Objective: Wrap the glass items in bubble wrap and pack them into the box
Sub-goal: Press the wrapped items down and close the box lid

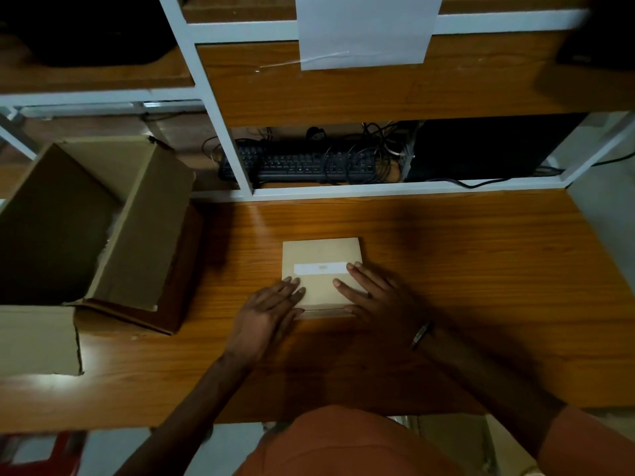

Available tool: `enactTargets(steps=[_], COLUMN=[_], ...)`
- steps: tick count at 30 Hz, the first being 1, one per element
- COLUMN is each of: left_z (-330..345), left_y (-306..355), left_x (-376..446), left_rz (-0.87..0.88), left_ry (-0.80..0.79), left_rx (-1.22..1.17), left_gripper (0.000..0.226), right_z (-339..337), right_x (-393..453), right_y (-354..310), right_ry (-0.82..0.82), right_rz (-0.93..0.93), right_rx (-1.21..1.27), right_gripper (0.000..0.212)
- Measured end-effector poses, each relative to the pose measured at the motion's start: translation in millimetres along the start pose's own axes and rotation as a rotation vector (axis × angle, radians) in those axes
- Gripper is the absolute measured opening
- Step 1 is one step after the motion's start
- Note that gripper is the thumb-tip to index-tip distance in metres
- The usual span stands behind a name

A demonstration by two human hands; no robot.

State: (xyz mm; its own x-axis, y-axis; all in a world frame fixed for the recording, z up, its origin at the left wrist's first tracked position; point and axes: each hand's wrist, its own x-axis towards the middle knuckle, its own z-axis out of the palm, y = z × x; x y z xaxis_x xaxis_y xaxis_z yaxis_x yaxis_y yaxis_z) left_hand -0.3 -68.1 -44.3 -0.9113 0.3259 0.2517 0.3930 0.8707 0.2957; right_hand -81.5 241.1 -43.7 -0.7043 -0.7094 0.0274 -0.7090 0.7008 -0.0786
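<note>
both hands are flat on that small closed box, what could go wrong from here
1. The left hand and right hand press flat on the small box; pressing hard might crush it.
2. The big open carton sits at the desk's left side, with a flap overhanging the edge, so a nudge may tip it.

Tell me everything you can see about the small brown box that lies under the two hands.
The small box looks like plain tan cardboard, roughly square and flat, closed, with a white label strip across its top. It lies flat on the wooden desk, right of the big open carton. The left hand rests with straight fingers on its near left corner; the right hand lies flat on its right side.
</note>
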Motion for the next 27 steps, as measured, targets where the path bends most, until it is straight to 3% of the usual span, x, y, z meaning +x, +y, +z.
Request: enactTargets(steps=[6, 13, 20, 27], left_z=[17.7, 15.0, 14.4, 7.3], left_y=[9.5, 6.6, -2.4, -5.7], left_x=[-11.7, -10.3, -13.7, -12.8], left_rz=[-0.02, 0.021, -0.007, 0.001], left_ry=[0.034, 0.057, 0.036, 0.014], left_rx=[-0.011, 0.02, -0.122, -0.136], left_gripper=[0.054, 0.053, 0.053, 0.049], right_z=[11.6, 9.4, 8.2, 6.8], right_x=[-8.4, -6.8, 2.8, 13.3], right_y=[-15.4, -7.0, 1.0, 7.3], right_ry=[0.037, 0.018, -0.065, -0.03], right_rz=[0.099, 0.037, 0.014, -0.069], right_rx=[0.06, 0.003, 0.032, 0.021], right_gripper=[0.055, 0.057, 0.061, 0.064])
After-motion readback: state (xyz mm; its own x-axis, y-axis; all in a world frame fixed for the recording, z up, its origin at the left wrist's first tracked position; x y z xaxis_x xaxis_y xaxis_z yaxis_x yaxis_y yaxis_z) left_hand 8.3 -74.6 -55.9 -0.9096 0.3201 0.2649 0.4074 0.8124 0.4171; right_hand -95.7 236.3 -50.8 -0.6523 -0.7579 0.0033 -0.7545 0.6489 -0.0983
